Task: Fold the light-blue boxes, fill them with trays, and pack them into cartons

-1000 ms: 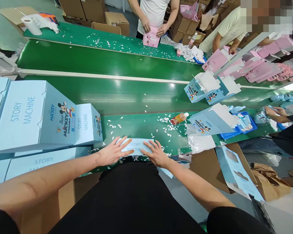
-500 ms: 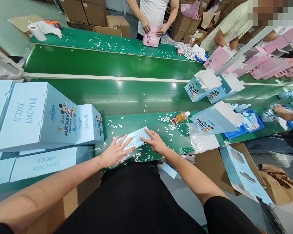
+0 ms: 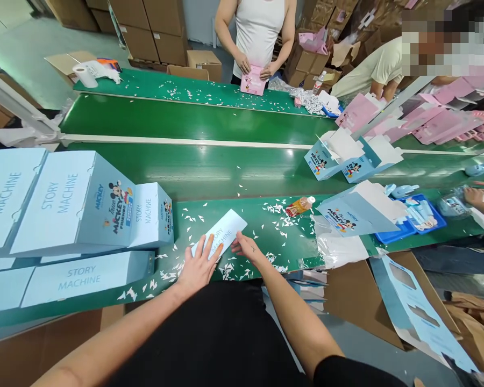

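A light-blue carton [image 3: 230, 222] lettered "STORY MACHINE" lies slantwise on the green bench in front of me. Across its near left part rests my left hand [image 3: 199, 264], the fingers spread over the top panel. My right hand [image 3: 245, 247] is at the right edge of the carton, its fingers bent in against that side; the fingertips are partly hidden. Small white paper scraps [image 3: 228, 271] are scattered around both hands. The carton's underside is out of sight.
Finished-looking blue cartons [image 3: 64, 204] are stacked at the left. To the right are a drink bottle [image 3: 300, 206], an open-topped blue carton [image 3: 358, 212] and blue trays [image 3: 425, 217] of parts. Across the belt a person [image 3: 262, 37] handles a pink carton [image 3: 253, 80].
The carton has turned more steeply away from me. My right hand has slid from its top to its right edge, and my left hand stays on top. The view has shifted slightly.
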Demonstrator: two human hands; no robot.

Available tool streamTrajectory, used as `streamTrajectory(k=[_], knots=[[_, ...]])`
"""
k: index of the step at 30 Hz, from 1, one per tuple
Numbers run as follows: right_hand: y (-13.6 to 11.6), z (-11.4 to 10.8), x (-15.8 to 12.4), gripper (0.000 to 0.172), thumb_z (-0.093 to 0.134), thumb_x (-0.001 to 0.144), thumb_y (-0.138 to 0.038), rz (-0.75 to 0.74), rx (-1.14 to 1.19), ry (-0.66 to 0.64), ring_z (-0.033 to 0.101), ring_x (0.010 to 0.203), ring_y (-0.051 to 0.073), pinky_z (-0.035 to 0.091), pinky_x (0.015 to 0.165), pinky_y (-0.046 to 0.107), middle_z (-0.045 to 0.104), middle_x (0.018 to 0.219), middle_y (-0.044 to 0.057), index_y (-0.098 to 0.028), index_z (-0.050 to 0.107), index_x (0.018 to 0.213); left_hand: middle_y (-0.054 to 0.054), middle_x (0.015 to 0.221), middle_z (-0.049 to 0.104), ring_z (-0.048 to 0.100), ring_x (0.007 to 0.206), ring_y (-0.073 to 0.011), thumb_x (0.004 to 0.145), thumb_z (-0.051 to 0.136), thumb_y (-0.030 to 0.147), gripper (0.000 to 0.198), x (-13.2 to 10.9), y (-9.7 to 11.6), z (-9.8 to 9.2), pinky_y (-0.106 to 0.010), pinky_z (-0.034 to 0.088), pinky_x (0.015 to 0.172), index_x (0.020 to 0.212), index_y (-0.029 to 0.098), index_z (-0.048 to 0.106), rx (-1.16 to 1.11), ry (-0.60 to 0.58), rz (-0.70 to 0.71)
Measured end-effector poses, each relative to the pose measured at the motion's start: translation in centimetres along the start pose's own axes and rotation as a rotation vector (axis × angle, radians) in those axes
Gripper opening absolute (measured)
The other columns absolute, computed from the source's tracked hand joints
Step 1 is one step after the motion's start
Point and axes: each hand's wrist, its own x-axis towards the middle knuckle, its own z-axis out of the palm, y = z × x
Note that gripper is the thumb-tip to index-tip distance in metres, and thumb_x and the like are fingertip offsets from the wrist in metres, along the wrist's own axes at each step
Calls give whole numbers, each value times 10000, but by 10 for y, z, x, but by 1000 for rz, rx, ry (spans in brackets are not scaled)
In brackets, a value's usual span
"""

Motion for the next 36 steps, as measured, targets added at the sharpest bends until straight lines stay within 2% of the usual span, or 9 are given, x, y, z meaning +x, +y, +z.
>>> streamTrajectory(k=[3, 6, 10, 13, 19, 23, 29, 33, 36], knots=[[-14, 0, 22, 680, 451, 809, -816, -30, -76, -12, 647, 655, 169, 501, 662, 284, 686, 749, 82, -161, 588, 689, -212, 1633, 118, 170, 1489, -422, 957, 426, 311, 625, 1, 3, -1, -639, 315, 1040, 1550, 200, 264, -24, 29, -77], [-16, -3, 26, 685, 450, 799, -823, -50, -112, -41, 651, 657, 172, 510, 687, 287, 682, 716, 76, -167, 590, 662, -223, 1632, 97, 160, 1480, -461, 929, 495, 343, 667, 1, 6, -2, -614, 322, 1047, 1545, 202, 282, -62, 68, -152], [-14, -2, 17, 722, 289, 877, -795, -68, -219, -45, 662, 695, 164, 520, 735, 274, 696, 744, 76, -176, 585, 655, -220, 1634, 89, 221, 1456, -476, 911, 532, 331, 696, 0, 7, -2, -608, 330, 1036, 1549, 236, 270, -76, 80, -161], [-21, 2, 14, 697, 223, 962, -677, -43, -372, -2, 668, 688, 176, 522, 744, 288, 698, 742, 88, -172, 601, 666, -221, 1631, 112, 264, 1442, -465, 913, 529, 330, 696, 0, 7, -2, -612, 335, 1030, 1551, 243, 262, -72, 76, -147], [-57, 17, 26, 385, 445, 967, -407, 20, -746, 155, 643, 1073, 370, 446, 938, 485, 705, 1021, 215, -143, 706, 868, -269, 1602, 182, 271, 1425, -497, 916, 517, 295, 640, 3, 14, 4, -633, 365, 986, 1523, 198, 339, -30, 73, -212], [-72, 31, 23, 210, 542, 908, -298, 19, -861, 194, 623, 1101, 401, 403, 961, 585, 701, 1053, 196, -191, 707, 979, -247, 1617, 152, 254, 1433, -494, 903, 528, 281, 668, 5, 18, 8, -648, 365, 992, 1533, 213, 314, -45, 80, -225], [-62, 55, 0, 349, 478, 932, -325, -62, -783, 300, 573, 1165, 381, 420, 977, 578, 604, 1212, 242, -145, 596, 1206, -259, 1614, 146, 219, 1441, -510, 878, 532, 232, 698, 4, 21, 14, -670, 371, 976, 1536, 181, 304, -54, 88, -246], [-54, 70, 2, 430, 459, 933, -315, -156, -628, 276, 545, 1212, 296, 462, 1006, 433, 615, 1228, 148, -187, 497, 1342, -258, 1610, 168, 230, 1441, -500, 893, 514, 221, 657, 6, 27, 13, -664, 371, 979, 1524, 181, 335, -49, 88, -280], [-55, 69, 6, 466, 476, 935, -337, -208, -528, 232, 556, 1203, 259, 466, 1013, 385, 621, 1248, 97, -221, 463, 1386, -285, 1598, 174, 241, 1429, -512, 891, 523, 217, 676, 7, 31, 9, -657, 373, 966, 1531, 164, 313, -32, 89, -330]])
